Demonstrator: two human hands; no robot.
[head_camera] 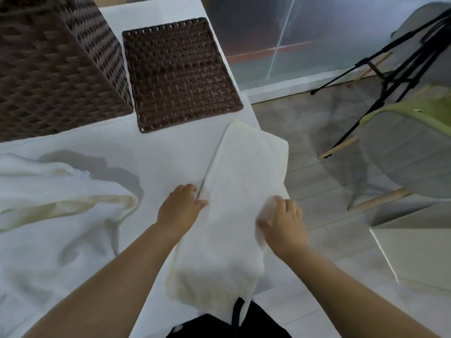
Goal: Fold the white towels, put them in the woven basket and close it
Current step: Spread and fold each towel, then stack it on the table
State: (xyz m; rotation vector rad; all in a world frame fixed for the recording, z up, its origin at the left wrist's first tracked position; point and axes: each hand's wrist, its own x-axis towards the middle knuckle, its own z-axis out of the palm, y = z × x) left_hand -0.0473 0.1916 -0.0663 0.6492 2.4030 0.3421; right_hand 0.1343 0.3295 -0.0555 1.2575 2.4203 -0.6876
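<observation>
A white towel (241, 172) lies folded lengthwise along the table's right edge, its near end hanging over the front. My left hand (179, 208) grips its left edge near the middle. My right hand (283, 220) grips the right edge, slightly blurred. A second white towel (61, 208) lies crumpled on the left of the table. The dark brown woven basket (53, 69) stands at the back left, and its flat woven lid (180, 74) lies beside it on the table.
The white table (151, 154) ends just right of the towel. On the floor to the right stand a grey chair with a green cushion (410, 147), a black tripod (390, 64) and a white box (415, 252).
</observation>
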